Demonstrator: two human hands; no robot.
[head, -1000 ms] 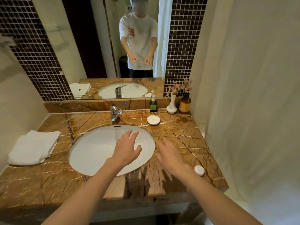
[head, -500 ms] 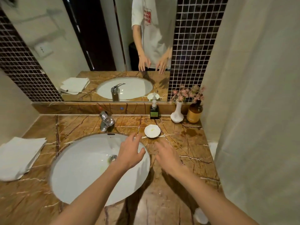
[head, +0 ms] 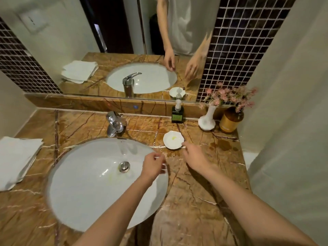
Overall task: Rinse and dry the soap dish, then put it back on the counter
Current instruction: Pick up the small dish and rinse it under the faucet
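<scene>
Pickup is the step in hand: the dish (head: 173, 140) sits on the counter (head: 195, 183) right of the faucet (head: 115, 124), a yellowish smear inside. Right hand (head: 194, 157) is open, empty, fingertips at the dish's near rim. Left hand (head: 153, 166) hovers loosely curled, empty, below the faucet. Next, likely a rim pinch and carry under the faucet.

The table (head: 195, 201) is polished brown marble with pale veins, glossy and wet-looking near the dish (head: 173, 140), which looks like smooth white glazed ceramic. The basin (head: 85, 183) is glossy white, the tap (head: 114, 124) and drain (head: 124, 166) shiny chrome. The towel (head: 16, 158) is soft, matt white cloth.
</scene>
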